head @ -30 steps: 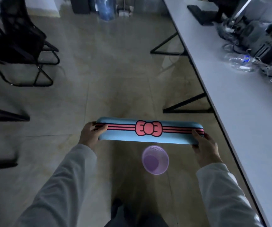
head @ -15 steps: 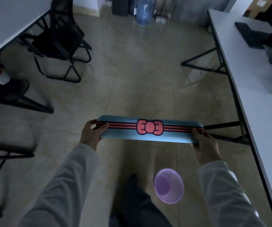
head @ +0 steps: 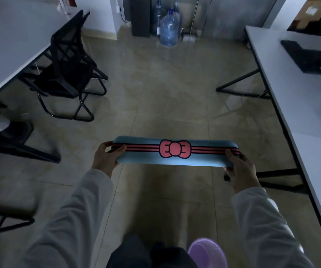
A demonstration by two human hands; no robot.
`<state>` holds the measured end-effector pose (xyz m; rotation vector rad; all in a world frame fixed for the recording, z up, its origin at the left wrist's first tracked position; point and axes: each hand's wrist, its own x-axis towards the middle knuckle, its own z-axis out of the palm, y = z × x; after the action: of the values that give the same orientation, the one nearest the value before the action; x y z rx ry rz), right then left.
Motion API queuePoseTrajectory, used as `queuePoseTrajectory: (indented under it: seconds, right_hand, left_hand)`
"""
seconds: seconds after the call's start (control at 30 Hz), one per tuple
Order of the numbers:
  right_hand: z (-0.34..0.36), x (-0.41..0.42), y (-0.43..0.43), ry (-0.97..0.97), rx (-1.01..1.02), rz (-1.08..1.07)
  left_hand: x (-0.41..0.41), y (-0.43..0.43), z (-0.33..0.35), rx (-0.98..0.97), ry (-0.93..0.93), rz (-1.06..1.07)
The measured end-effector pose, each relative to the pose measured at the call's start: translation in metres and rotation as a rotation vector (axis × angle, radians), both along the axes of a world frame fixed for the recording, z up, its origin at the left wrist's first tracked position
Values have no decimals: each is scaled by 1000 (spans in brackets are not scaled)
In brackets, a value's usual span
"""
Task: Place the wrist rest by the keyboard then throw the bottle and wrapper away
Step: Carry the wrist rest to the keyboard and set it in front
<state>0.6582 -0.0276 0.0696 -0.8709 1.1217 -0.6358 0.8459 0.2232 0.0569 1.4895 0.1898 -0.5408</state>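
I hold a long blue wrist rest point(head: 146, 155) with red stripes and a pink bow level in front of me, above the floor. My left hand point(head: 105, 159) grips its left end and my right hand point(head: 240, 171) grips its right end. A black keyboard point(head: 302, 55) lies far off on the white table point(head: 299, 105) at the right. A purple wastebasket point(head: 208, 252) stands on the floor near my feet. No bottle or wrapper for the task can be made out in this view.
A black mesh chair point(head: 66, 72) stands at the left beside another white table point(head: 14, 41). Large water jugs point(head: 168, 29) sit by the far wall. Tiled floor lies open between the two tables. Black table legs point(head: 241, 84) jut out at the right.
The view has swung left and forward: the right table and keyboard slid toward the frame's right edge, the wastebasket dropped to the bottom. Both hands kept their grip on the wrist rest.
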Motion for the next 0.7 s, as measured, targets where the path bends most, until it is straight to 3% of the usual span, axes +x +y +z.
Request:
queuePoseTrajectory:
  seconds: [0.7]
  right_hand:
    - [4, 227, -144, 62, -21, -210]
  left_hand:
    - [285, -194, -8, -37, -45, -225]
